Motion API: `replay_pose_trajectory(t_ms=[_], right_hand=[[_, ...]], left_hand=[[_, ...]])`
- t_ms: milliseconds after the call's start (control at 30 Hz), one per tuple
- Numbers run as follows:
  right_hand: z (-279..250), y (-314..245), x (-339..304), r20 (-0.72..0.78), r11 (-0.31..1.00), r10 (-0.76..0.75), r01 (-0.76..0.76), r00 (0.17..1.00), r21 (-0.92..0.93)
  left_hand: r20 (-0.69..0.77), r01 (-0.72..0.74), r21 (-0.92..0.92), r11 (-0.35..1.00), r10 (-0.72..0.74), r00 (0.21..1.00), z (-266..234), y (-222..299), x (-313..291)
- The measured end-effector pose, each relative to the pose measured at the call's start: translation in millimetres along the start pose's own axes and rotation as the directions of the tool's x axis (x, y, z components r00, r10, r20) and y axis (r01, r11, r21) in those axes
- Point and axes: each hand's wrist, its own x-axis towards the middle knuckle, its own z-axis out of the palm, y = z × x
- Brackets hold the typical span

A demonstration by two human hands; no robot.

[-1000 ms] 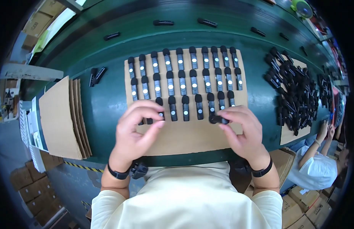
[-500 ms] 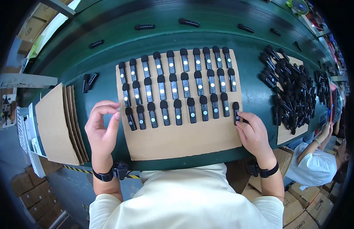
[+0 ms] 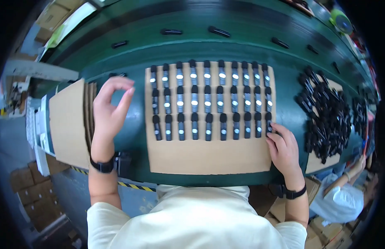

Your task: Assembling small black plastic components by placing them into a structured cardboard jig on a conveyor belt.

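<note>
Small black microphones with foam tops (image 3: pixel 208 126) lie in three rows on a flat cardboard sheet (image 3: pixel 209 159), a pale round spot on most of them. My right hand (image 3: pixel 284 147) is at the sheet's right edge, thumb and fingers closed on the last microphone (image 3: pixel 269 123) of the nearest row. My left hand (image 3: pixel 111 108) hovers left of the sheet, thumb and forefinger curved apart with nothing between them. Just beyond it, partly hidden by its fingers, lie loose dark microphones (image 3: pixel 122 75).
A heap of microphones (image 3: pixel 327 120) covers another cardboard piece at the right. Several single ones, such as a microphone (image 3: pixel 219 31), lie along the far green strip. Upright cardboard sheets (image 3: pixel 70 120) stand at the left. A co-worker's arm (image 3: pixel 346 176) shows at far right.
My left hand has moved away from the sheet's left edge, outward and forward. The microphone in my right hand has come up into line with the nearest row. The whole view has shifted.
</note>
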Motion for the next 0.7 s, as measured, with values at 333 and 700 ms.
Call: replay_pose_trajectory(t_ms=[333, 700], right_hand=[[-23.1, -19.0, -6.8, 0.004, 0.996, 0.080, -0.080, 0.997, 0.048], [-28.5, -66.1, 47.9, -0.104, 0.964, -0.054, 0.079, 0.993, 0.253]], left_hand=[[-0.006, -0.021, 0.627, 0.779, 0.031, 0.999, -21.3, -141.7, 134.4], [-0.036, 0.252, 0.525, 0.813, -0.274, 0.961, -18.8, -155.8, 144.5]])
